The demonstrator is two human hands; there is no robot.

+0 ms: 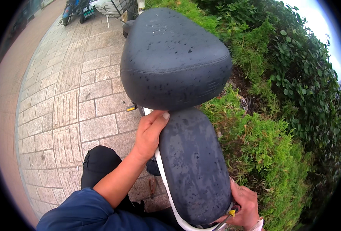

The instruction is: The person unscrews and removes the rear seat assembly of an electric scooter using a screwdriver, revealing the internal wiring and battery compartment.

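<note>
A long black rear seat pad (193,161) of a bike or scooter lies in a white frame (163,173), its top wet or blotched. My left hand (151,131) grips the pad's left edge near its front end, thumb on top and the other fingers down by the frame. At the back right corner my right hand (245,204) is closed round the pad's edge, some fingers hidden below. A small yellow piece (232,212) and a thin dark cable or rod sit beside that hand. Ahead stands the wide black saddle (174,57), speckled with dirt.
A pedal with a yellow reflector (131,108) juts out on the left. Green bushes (262,154) grow close along the right side. Paving (66,115) spreads to the left, and parked two-wheelers (80,9) stand at the far end. My dark-clothed knee (99,165) is at lower left.
</note>
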